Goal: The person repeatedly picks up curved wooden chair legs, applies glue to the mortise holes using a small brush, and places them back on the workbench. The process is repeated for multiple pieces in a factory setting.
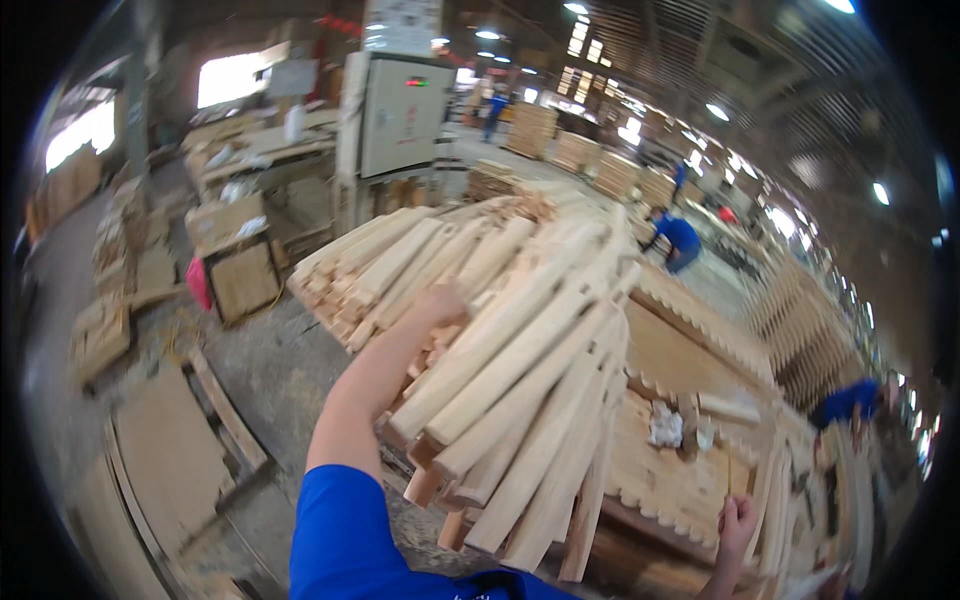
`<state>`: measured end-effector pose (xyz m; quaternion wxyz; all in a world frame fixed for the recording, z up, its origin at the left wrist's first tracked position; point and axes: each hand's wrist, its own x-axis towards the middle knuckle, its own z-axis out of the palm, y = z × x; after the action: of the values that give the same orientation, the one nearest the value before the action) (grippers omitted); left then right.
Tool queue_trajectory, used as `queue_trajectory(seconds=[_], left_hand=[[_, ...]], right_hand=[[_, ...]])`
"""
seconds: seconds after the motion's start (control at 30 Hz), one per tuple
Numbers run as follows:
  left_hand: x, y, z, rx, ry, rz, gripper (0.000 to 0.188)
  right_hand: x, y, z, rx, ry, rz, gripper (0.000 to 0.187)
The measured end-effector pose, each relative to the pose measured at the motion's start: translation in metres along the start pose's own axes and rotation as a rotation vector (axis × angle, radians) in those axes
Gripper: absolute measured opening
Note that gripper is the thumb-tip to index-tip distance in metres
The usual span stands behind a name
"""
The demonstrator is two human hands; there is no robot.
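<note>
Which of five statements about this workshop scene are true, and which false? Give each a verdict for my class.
1. The left hand is at the pile of wooden pieces. True.
2. The left sleeve is red. False: it is blue.
3. A thin stick rises from the right hand. True.
4. The grey cabinet lies flat on its side. False: it is upright.
5. The right hand is left of the pile. False: it is right of it.

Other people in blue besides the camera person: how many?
4 that I can see: a bending person beyond the wood pieces, a blurry person behind, a distant person right of the grey cabinet, and a partly hidden person at far right. More may be hidden.
</note>
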<state>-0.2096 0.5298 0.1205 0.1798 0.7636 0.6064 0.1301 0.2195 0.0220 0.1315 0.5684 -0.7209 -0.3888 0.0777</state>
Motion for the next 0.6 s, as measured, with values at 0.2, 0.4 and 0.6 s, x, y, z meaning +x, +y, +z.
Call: queue_trajectory(seconds=[0.2,0.4,0.6], left_hand=[[-0.004,0.012,-0.014,-0.627,-0.060,0.250,0.023],[-0.100,0.013,-0.068,-1.092,0.166,0.452,0.047],[-0.224,0.117,-0.100,-1.021,0.330,0.365,0.040]], right_hand=[[0.036,0.013,-0.022,-0.563,0.145,-0.134,0.018],[0.115,-0.009,-0.026,-1.210,-0.004,-0.221,0.013],[0.192,0.013,-0.007,-1.547,-0.193,-0.323,0.016]])
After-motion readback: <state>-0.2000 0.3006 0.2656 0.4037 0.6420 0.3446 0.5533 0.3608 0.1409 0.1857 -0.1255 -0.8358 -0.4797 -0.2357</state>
